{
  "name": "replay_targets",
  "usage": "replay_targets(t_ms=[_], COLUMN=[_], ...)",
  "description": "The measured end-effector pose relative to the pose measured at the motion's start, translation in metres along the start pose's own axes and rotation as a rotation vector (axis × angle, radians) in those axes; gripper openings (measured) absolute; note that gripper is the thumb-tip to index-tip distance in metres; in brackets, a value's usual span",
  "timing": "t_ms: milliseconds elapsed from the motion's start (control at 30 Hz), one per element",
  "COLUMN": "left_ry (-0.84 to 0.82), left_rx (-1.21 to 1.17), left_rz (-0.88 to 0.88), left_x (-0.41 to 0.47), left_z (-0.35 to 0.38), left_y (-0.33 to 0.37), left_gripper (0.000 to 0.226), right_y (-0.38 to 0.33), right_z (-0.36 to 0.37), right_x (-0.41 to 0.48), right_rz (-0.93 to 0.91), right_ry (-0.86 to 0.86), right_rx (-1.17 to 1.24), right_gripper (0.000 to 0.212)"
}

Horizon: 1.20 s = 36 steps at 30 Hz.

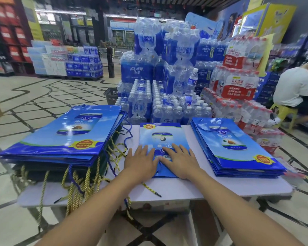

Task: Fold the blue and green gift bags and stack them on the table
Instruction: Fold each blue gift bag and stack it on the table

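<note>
At table centre, between left pile and right stack, blue bag lying flat. Left hand and right hand pressing it down, fingers straight, spread, gripping nothing. Step: flattening fold. Next move probably requiring transfer onto right stack, edges squared.

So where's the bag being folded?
In the head view, the blue gift bag lies centred on the table under the left hand and right hand, between the tall left pile and lower right stack.
</note>
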<state>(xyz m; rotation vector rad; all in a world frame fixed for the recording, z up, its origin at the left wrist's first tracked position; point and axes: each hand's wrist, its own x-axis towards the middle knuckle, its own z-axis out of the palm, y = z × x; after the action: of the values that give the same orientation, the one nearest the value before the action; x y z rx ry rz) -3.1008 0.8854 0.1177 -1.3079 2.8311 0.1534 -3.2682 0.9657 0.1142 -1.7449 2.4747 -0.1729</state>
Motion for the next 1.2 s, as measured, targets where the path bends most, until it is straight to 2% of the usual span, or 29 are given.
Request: replay_targets(t_ms=[133,233,300,367,500,633,733,833,1033,1200], left_ry=[0.006,0.027,0.045,0.067,0.108,0.190,0.279,0.372,0.389,0.313], left_rx=[-0.016,-0.033,-0.023,-0.036,-0.149,-0.448,-0.698,-0.850,-0.880,-0.936], left_rz=[-0.065,-0.121,-0.139,-0.148,-0.145,-0.173,-0.127,-0.033,0.124,0.235], left_x=[-0.009,-0.013,-0.014,-0.014,-0.015,-0.014,-0.012,-0.010,0.001,0.015], left_z=[0.008,0.007,0.006,0.004,0.004,-0.011,-0.028,-0.048,-0.088,-0.088], left_y=[0.003,0.005,0.005,0.004,0.002,0.007,0.017,0.032,0.088,0.153], left_gripper=[0.062,0.062,0.064,0.067,0.066,0.057,0.049,0.043,0.049,0.057], right_y=[-0.002,-0.005,-0.006,-0.006,0.002,0.008,0.017,0.037,0.104,0.168], right_z=[-0.002,-0.012,-0.016,-0.021,-0.036,-0.071,-0.101,-0.130,-0.173,-0.185], right_x=[-0.005,-0.017,-0.026,-0.031,-0.024,-0.021,-0.017,-0.020,-0.039,-0.053], right_rz=[0.048,0.253,0.354,0.383,0.392,0.327,0.274,0.255,0.295,0.337], right_ry=[0.085,0.214,0.209,0.178,0.192,0.292,0.347,0.410,0.510,0.413], right_rx=[0.021,0.015,0.002,0.050,0.386,0.546,0.581,0.647,0.783,0.612], right_gripper=[0.073,0.086,0.087,0.082,0.054,0.047,0.045,0.034,0.037,0.043])
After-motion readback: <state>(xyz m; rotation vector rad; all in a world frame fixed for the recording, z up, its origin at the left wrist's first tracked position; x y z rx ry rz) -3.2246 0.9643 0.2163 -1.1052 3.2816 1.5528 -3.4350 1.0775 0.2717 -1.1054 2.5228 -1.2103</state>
